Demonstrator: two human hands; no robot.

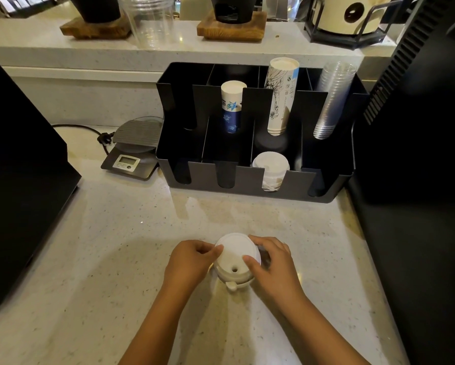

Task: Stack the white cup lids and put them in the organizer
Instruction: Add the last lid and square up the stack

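A short stack of white cup lids (235, 255) stands on the pale counter near the front edge, the top lid showing a round sip hole. My left hand (192, 262) pinches the stack's left rim with thumb and fingers. My right hand (271, 262) grips its right side, thumb on top. Behind it the black organizer (250, 180) holds another stack of white lids (271, 167) in its third front slot.
The organizer's back slots hold blue-print paper cups (231, 106), tall white paper cups (280, 96) and clear plastic cups (331, 98). A digital scale (134, 146) sits to its left. Black machines flank the counter at left (23, 180) and right (418, 154).
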